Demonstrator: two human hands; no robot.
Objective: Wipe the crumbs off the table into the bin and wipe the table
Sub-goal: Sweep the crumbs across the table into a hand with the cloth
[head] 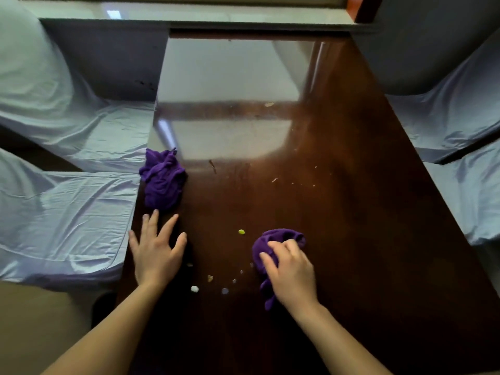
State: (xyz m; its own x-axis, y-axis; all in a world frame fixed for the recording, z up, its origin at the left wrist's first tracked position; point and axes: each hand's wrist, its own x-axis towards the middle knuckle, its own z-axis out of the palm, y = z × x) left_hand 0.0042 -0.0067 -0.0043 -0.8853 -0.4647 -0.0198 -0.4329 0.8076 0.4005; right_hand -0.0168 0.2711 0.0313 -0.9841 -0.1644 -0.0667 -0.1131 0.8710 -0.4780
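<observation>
Chairs draped in pale blue covers [70, 212] flank both sides, beneath a glossy window ledge [189, 12].

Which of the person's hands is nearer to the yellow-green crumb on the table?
Right. The right hand, pressing a purple cloth, sits just right of the yellow-green crumb; the left hand lies flat farther off to its left.

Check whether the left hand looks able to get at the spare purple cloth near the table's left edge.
Probably yes. The left hand lies flat and empty on the table, fingertips just short of the spare cloth, with nothing between them.
</observation>
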